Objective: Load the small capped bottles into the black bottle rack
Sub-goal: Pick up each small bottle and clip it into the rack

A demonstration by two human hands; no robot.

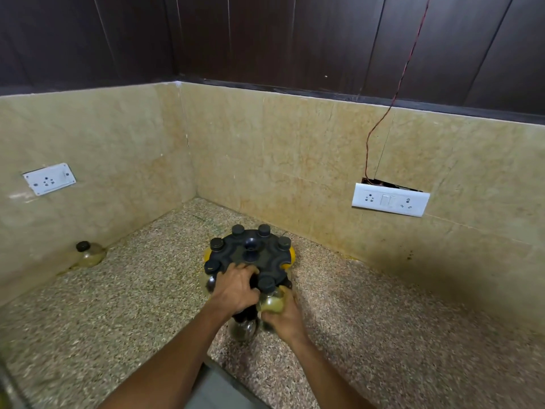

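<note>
Nearest the camera, the right hand (281, 315) is wrapping its fingers around the round belly of a small capped bottle (269, 301), closed firmly on the glass-like body while the black cap (266, 283) is pointing up into a slot at the rack's near edge. The bottle is looking clear, rigid and probably smooth, with a little yellowish liquid inside, so it is likely light but slippery and breakable; holding it low around the widest part, as the hand is doing, seems the safest grip, leaving the neck free to slide into its notch. Just beside it, the left hand (236, 287) is pressing down on the near rim of the black bottle rack (250, 256), fingers curled over the top plate, apparently steadying it; whether it is also pinching anything beneath cannot be told. Another bottle (243, 330) is hanging or lying below the hands, blurred. Farther on, several black caps are sitting in the slots round the circular rack, which is standing on the speckled stone counter (118, 305). Well apart to the left, one loose capped bottle (90, 253) is leaning against the beige wall (103, 137), waiting to be loaded.
</note>
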